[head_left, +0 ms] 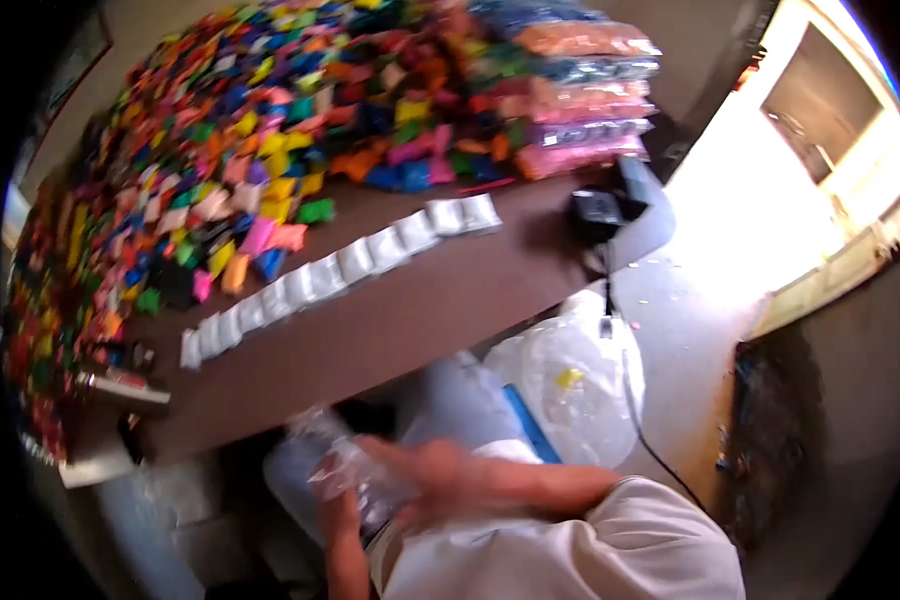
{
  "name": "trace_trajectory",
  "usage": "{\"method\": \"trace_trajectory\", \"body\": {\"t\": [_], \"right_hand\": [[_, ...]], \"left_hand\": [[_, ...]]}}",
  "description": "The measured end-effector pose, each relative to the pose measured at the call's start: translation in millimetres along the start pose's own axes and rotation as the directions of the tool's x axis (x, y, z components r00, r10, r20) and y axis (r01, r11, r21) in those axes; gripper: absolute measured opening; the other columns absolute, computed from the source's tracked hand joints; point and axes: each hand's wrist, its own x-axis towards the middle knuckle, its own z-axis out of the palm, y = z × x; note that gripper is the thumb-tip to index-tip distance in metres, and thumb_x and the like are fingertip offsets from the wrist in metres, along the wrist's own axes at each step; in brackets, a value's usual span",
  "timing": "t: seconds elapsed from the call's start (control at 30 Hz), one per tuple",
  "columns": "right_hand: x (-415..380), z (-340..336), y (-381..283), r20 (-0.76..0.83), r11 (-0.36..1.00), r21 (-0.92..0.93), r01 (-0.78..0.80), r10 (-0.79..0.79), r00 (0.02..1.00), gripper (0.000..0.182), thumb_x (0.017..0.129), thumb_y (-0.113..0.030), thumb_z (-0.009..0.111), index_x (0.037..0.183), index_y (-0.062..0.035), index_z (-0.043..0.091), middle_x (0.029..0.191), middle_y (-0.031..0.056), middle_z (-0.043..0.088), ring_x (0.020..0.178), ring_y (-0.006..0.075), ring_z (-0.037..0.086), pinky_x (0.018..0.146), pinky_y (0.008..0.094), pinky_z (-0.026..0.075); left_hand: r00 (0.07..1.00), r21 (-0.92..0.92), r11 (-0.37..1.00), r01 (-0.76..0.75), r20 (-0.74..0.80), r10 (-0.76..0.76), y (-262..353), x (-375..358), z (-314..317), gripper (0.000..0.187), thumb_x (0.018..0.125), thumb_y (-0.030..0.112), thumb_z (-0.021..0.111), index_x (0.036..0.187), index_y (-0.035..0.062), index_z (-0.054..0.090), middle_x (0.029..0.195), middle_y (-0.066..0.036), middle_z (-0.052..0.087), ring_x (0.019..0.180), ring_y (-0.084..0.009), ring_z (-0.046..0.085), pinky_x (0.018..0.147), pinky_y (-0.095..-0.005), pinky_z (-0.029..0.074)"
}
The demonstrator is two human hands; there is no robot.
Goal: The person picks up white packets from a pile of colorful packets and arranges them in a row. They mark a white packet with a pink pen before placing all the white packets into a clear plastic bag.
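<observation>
Over my lap, a crumpled clear plastic bag (342, 455) is held up below the table edge. My left hand (340, 508) is closed on its lower side. My right hand (422, 476) is against the bag's right side, smeared by motion, with its fingers not readable. On the brown table (410, 310) in front of me, several small white packets (355, 258) lie in a slanting row. Behind them rises a big heap of small colourful packets (260, 140).
Filled clear bags (585, 100) are stacked at the table's back right. A black device (597, 212) with a cable sits by the right edge. Below it hangs a large translucent plastic bag (570, 375). A small boxy object (122, 388) lies at the table's left end.
</observation>
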Motion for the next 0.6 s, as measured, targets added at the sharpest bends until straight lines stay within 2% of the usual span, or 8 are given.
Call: {"method": "trace_trajectory", "body": {"t": [0.07, 0.1, 0.17, 0.23, 0.27, 0.3, 0.5, 0.6], "right_hand": [[14, 2, -4, -0.146, 0.991, -0.126, 0.032, -0.051, 0.988, 0.064, 0.078, -0.017, 0.067, 0.134, -0.0066, 0.037, 0.093, 0.0208, 0.063, 0.080, 0.0394, 0.063, 0.070, 0.0446, 0.051], [19, -4, -5, -0.167, 0.992, -0.081, 0.097, -0.109, 0.980, 0.052, 0.079, -0.016, 0.064, 0.126, -0.0053, 0.044, 0.083, 0.0207, 0.063, 0.079, 0.0416, 0.061, 0.069, 0.0468, 0.050], [30, -12, 2, -0.312, 0.966, -0.075, 0.249, -0.260, 0.914, 0.037, 0.077, -0.008, 0.061, 0.112, -0.0026, 0.050, 0.072, 0.0195, 0.062, 0.074, 0.0408, 0.061, 0.065, 0.0473, 0.048], [37, -29, 2, -0.244, 0.928, 0.272, 0.255, -0.190, 0.951, 0.040, 0.078, -0.009, 0.061, 0.116, -0.0023, 0.051, 0.083, 0.0189, 0.062, 0.075, 0.0395, 0.060, 0.064, 0.0428, 0.049], [45, -36, 3, -0.465, 0.924, -0.110, 0.365, -0.372, 0.803, 0.035, 0.077, -0.007, 0.059, 0.111, -0.0010, 0.051, 0.082, 0.0197, 0.059, 0.076, 0.0401, 0.058, 0.067, 0.0418, 0.048], [53, -51, -2, -0.508, 0.910, -0.109, 0.401, -0.398, 0.764, 0.034, 0.076, -0.006, 0.059, 0.109, -0.0009, 0.051, 0.082, 0.0201, 0.057, 0.078, 0.0404, 0.056, 0.068, 0.0420, 0.047], [69, -151, -64, -0.670, 0.785, -0.381, 0.488, -0.598, 0.439, 0.028, 0.077, -0.013, 0.060, 0.100, -0.0011, 0.050, 0.081, 0.0196, 0.053, 0.075, 0.0408, 0.053, 0.066, 0.0436, 0.043], [64, -190, -81, -0.641, 0.738, -0.524, 0.426, -0.671, 0.373, 0.026, 0.078, -0.015, 0.061, 0.099, -0.0017, 0.052, 0.083, 0.0190, 0.056, 0.074, 0.0405, 0.056, 0.066, 0.0443, 0.044]], "left_hand": [[0.988, 0.100, 0.984, 0.148, -0.055, -0.143, -20, 0, -3, 0.040, 0.088, 0.024, 0.060, 0.123, 0.0068, 0.054, 0.119, -0.008, 0.054, 0.113, -0.0214, 0.051, 0.093, -0.0367, 0.045], [0.913, -0.261, 0.888, 0.379, -0.053, -0.405, 24, 8, 7, 0.037, 0.090, 0.022, 0.057, 0.123, 0.0058, 0.054, 0.119, -0.009, 0.055, 0.109, -0.0223, 0.053, 0.091, -0.0366, 0.046], [0.831, -0.434, 0.861, 0.264, -0.351, -0.432, 54, 6, 33, 0.026, 0.091, 0.025, 0.055, 0.106, 0.0041, 0.061, 0.107, -0.011, 0.060, 0.095, -0.0226, 0.058, 0.085, -0.0350, 0.047], [0.930, -0.454, 0.853, 0.256, -0.126, -0.346, 45, 9, 17, 0.026, 0.092, 0.028, 0.054, 0.097, 0.0035, 0.061, 0.099, -0.012, 0.062, 0.087, -0.0221, 0.058, 0.081, -0.0342, 0.047], [0.966, -0.475, 0.842, 0.254, 0.085, -0.244, 38, 9, 10, 0.030, 0.093, 0.032, 0.052, 0.089, 0.0029, 0.061, 0.091, -0.012, 0.063, 0.080, -0.0217, 0.059, 0.078, -0.0335, 0.047], [0.967, -0.474, 0.843, 0.255, 0.100, -0.236, 39, 5, 13, 0.030, 0.093, 0.032, 0.052, 0.089, 0.0029, 0.061, 0.091, -0.012, 0.063, 0.080, -0.0217, 0.059, 0.078, -0.0335, 0.047], [0.913, 0.155, 0.915, 0.373, 0.114, -0.391, 54, -18, 26, 0.043, 0.096, 0.041, 0.047, 0.086, 0.0039, 0.066, 0.086, -0.005, 0.064, 0.079, -0.0162, 0.058, 0.078, -0.0315, 0.047], [0.896, 0.041, 0.903, 0.428, 0.109, -0.430, 20, -16, 31, 0.043, 0.096, 0.042, 0.046, 0.082, 0.0037, 0.060, 0.085, -0.009, 0.064, 0.077, -0.0181, 0.058, 0.076, -0.0328, 0.047]]}}
